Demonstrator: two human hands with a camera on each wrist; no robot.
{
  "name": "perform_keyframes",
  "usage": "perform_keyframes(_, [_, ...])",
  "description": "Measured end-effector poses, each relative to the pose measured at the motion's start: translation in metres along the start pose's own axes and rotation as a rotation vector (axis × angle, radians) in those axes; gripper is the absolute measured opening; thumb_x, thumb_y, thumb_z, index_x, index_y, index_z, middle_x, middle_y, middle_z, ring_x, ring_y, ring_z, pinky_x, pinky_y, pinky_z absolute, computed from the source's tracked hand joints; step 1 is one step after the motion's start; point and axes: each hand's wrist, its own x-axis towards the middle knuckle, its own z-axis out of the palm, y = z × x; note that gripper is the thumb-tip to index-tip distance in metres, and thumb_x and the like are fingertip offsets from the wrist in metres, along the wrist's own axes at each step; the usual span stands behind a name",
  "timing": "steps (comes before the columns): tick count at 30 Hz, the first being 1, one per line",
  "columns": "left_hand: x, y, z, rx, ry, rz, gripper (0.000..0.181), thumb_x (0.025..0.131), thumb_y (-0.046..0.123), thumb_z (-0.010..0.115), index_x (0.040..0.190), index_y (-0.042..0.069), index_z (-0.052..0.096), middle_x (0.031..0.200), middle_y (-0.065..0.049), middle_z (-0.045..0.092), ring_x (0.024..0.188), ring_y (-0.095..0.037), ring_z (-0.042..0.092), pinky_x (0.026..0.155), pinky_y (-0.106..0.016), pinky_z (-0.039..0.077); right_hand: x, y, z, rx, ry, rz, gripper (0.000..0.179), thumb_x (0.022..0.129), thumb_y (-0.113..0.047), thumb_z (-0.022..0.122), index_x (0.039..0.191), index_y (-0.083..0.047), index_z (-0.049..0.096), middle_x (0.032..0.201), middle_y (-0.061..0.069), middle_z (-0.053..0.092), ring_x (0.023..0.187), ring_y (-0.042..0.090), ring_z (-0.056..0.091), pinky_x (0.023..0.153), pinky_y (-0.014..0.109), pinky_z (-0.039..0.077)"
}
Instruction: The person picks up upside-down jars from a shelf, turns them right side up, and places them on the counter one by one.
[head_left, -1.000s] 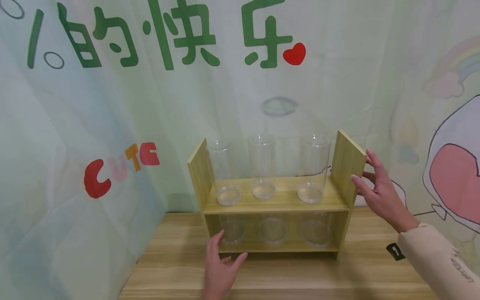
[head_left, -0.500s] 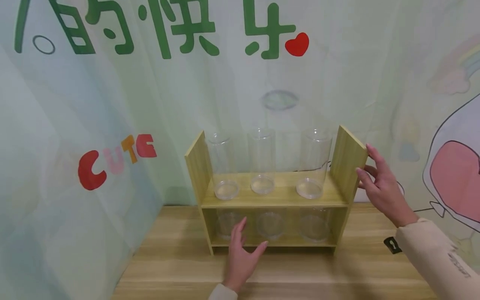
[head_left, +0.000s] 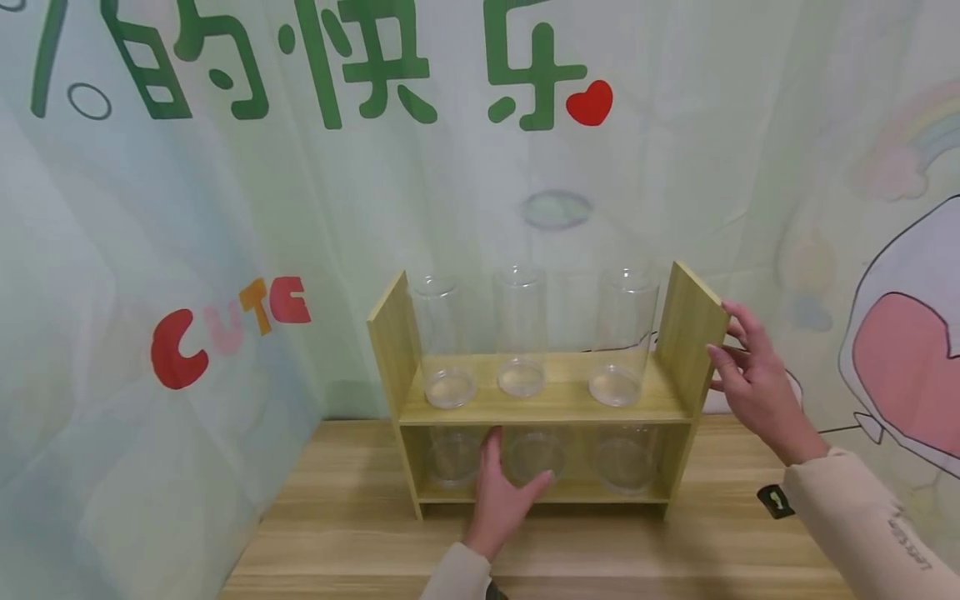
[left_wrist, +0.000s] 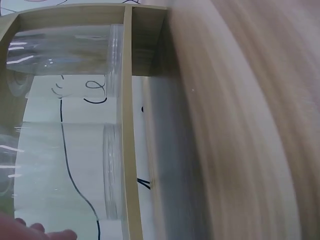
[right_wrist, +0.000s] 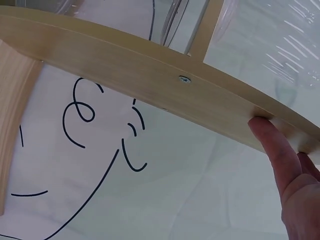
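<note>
Here, touching yellow-wood two-shelf rack (head_left: 555,407) at three o'clock with right hand (head_left: 765,392), poising left hand (head_left: 502,498) at six, fingers apart; right-wrist view only, silver screw (right_wrist: 185,79); past eight, wood-grain tabletop (head_left: 337,508).

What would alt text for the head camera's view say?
A two-tier wooden rack holds six clear cylinders, three per tier. A person's right hand touches the rack's right side panel; their left hand is in front of the lower shelf.
</note>
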Motion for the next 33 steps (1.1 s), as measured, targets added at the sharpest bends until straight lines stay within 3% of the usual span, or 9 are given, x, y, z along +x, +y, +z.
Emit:
perform_keyframes(4, [0.008,-0.001,0.006,-0.029,0.036,0.009,0.102,0.075,0.026,0.087,0.15,-0.005,0.026,0.152,-0.027,0.031,0.14,-0.044,0.029,0.112,-0.059,0.025,-0.002,-0.002,0.0,-0.009,0.0,0.01,0.063,0.102,-0.001,0.048,0.156,-0.019,0.021,0.137,0.033,0.043,0.109,0.059,0.053,0.061,0.041,0.059])
perform_keyframes(13, [0.024,-0.003,0.016,-0.075,0.043,0.053,0.101,0.07,0.025,0.091,0.15,0.012,0.032,0.148,-0.012,0.04,0.138,-0.033,0.035,0.112,-0.052,0.028,-0.003,-0.003,0.0,-0.031,0.02,0.005,0.063,0.102,0.0,0.048,0.156,-0.019,0.022,0.135,0.033,0.045,0.108,0.058,0.054,0.06,0.034,0.059])
perform_keyframes(17, [0.03,-0.004,0.019,-0.112,0.053,0.056,0.105,0.07,0.024,0.091,0.152,0.011,0.027,0.151,-0.014,0.036,0.14,-0.035,0.032,0.113,-0.053,0.027,-0.002,-0.004,0.003,-0.028,0.028,0.002,0.062,0.102,-0.001,0.047,0.156,-0.019,0.023,0.133,0.033,0.046,0.106,0.057,0.056,0.06,0.033,0.059])
perform_keyframes(22, [0.035,-0.006,0.023,-0.133,0.091,0.027,0.101,0.07,0.015,0.091,0.147,-0.002,0.028,0.144,-0.024,0.039,0.136,-0.042,0.035,0.112,-0.053,0.029,-0.003,-0.003,0.008,-0.015,0.012,0.013,0.061,0.102,-0.001,0.047,0.155,-0.019,0.022,0.135,0.034,0.044,0.108,0.059,0.054,0.063,0.045,0.058])
perform_keyframes(26, [0.038,0.001,0.022,-0.198,0.103,0.011,0.094,0.07,0.009,0.089,0.142,-0.006,0.031,0.139,-0.024,0.043,0.133,-0.041,0.04,0.112,-0.052,0.03,-0.004,-0.002,0.009,-0.02,0.011,0.016,0.062,0.102,-0.001,0.047,0.156,-0.02,0.022,0.136,0.033,0.043,0.11,0.059,0.053,0.064,0.052,0.055])
perform_keyframes(31, [0.044,0.004,0.025,-0.238,0.057,-0.048,0.098,0.071,0.021,0.09,0.143,-0.006,0.03,0.14,-0.024,0.041,0.134,-0.04,0.039,0.111,-0.052,0.031,-0.002,-0.002,0.006,-0.025,0.021,0.011,0.062,0.102,0.0,0.047,0.156,-0.019,0.022,0.136,0.032,0.044,0.109,0.058,0.054,0.064,0.049,0.056])
perform_keyframes(33, [0.048,-0.002,0.029,-0.241,0.046,-0.044,0.101,0.07,0.025,0.091,0.143,-0.005,0.029,0.141,-0.024,0.04,0.134,-0.039,0.038,0.111,-0.051,0.032,-0.002,-0.002,0.006,-0.021,0.021,0.007,0.062,0.102,0.0,0.047,0.156,-0.019,0.022,0.136,0.032,0.044,0.109,0.058,0.054,0.064,0.049,0.056])
